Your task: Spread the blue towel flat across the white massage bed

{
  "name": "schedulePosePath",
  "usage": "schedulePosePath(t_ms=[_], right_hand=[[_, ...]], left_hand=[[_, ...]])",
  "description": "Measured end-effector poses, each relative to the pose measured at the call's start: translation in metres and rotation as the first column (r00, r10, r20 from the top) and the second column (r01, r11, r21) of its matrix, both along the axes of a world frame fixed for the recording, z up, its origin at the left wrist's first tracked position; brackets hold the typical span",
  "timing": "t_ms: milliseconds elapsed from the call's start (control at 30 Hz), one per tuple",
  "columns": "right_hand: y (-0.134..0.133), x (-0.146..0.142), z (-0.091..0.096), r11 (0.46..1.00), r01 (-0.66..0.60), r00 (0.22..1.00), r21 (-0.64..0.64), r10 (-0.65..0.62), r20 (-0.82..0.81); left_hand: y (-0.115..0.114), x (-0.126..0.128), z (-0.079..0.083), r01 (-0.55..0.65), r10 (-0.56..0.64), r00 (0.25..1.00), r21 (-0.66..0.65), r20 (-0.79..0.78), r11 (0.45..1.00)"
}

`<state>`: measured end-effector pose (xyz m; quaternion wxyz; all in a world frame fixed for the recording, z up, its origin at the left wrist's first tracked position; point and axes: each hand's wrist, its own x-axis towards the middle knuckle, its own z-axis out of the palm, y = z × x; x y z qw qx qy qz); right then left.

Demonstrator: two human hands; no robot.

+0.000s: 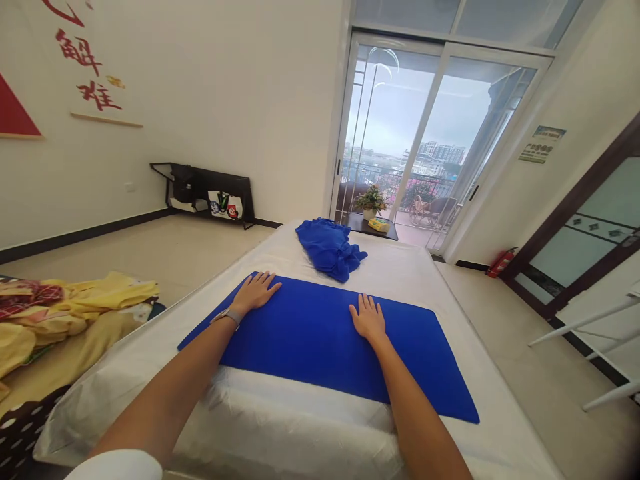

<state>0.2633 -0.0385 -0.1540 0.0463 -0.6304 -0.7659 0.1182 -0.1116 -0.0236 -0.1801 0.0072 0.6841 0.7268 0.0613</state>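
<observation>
A flat blue cloth (305,340) lies spread across the near part of a plastic-covered mattress (310,400). My left hand (254,293) rests flat on its far left part, fingers stretched out, with a watch on the wrist. Right of the middle, my right hand (369,317) lies palm down on the same cloth, its fingers slightly apart. Neither hand grips anything. Beyond the far edge of the flat cloth sits a crumpled blue cloth (330,248), apart from both hands.
To the left is a heap of yellow fabric (95,307). A dark side table (356,223) with a potted plant (371,200) and a yellow box (379,225) stands behind the mattress. A fire extinguisher (501,262) and a white rack (590,323) are on the right.
</observation>
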Motion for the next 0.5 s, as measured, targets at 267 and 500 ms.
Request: schedulePosePath(t_ms=[267, 500], right_hand=[[0.009, 0.149, -0.015, 0.963, 0.269, 0.955, 0.02, -0.27, 0.121], [0.002, 0.201, -0.023, 0.927, 0.363, 0.92, 0.097, -0.373, 0.122]], left_hand=[[0.001, -0.001, -0.001, -0.001, 0.001, 0.999, 0.003, -0.041, 1.0], [-0.009, 0.006, 0.007, 0.069, -0.038, 0.98, 0.158, -0.194, 0.985]])
